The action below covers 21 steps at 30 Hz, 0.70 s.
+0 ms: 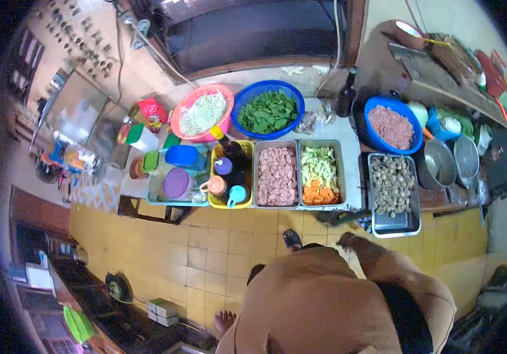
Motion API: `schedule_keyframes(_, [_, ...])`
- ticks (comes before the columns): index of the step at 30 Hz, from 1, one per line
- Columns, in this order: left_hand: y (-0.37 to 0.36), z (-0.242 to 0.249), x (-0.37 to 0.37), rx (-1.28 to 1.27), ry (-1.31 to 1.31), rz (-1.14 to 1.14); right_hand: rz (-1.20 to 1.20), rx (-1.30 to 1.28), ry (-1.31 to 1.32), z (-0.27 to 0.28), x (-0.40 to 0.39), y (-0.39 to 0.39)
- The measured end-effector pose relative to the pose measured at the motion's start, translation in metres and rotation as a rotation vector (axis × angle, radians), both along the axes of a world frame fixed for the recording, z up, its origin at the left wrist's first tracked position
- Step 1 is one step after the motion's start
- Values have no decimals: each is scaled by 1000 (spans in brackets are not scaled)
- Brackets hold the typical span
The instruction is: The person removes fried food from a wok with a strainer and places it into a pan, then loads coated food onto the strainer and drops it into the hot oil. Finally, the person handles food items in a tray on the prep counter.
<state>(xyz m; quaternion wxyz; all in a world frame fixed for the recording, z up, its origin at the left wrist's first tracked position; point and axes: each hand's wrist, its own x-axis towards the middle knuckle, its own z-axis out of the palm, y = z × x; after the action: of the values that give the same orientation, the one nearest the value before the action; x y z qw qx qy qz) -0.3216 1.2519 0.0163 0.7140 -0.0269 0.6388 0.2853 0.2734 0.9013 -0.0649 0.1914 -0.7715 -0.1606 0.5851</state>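
Observation:
Low at the bottom, beside my brown clothing, my left hand (225, 320) hangs over the tiled floor with its fingers apart, holding nothing visible. My right hand (348, 240) is in front of the table, left of and below a metal tray of greyish-brown pieces (392, 186); its fingers are too blurred to make out. Farther left on the table are a metal tray of pale pink meat pieces (276, 177) and a tray of chopped green vegetables and orange slices (320, 176). Neither hand visibly touches the trays.
Behind the trays stand a pink basin (227, 128) of shredded pale vegetable, a blue basin (238, 125) of leaves and a blue basin (371, 138) of minced meat. Left, a yellow basket (247, 202) holds bottles. Pots (437, 168) stand right. A sandalled foot (291, 239) shows below.

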Motion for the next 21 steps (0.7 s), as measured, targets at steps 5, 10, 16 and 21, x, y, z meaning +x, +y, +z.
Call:
schedule_keyframes(5, [75,-4,14,38,184,-507,-446,-50,36,63,-9,15])
schedule_keyframes(10, [179,-49,93,326,297,-1376,-1075,0,-233,103,-82,-25])
schedule_keyframes(16, [297,-36,274,560,221,-1676,-1100,-310,-194,165,-260,-63])
schedule_keyframes(21, [275,-35,361,181,-376,-1675,-1582,-35,-12,102,-474,-109])
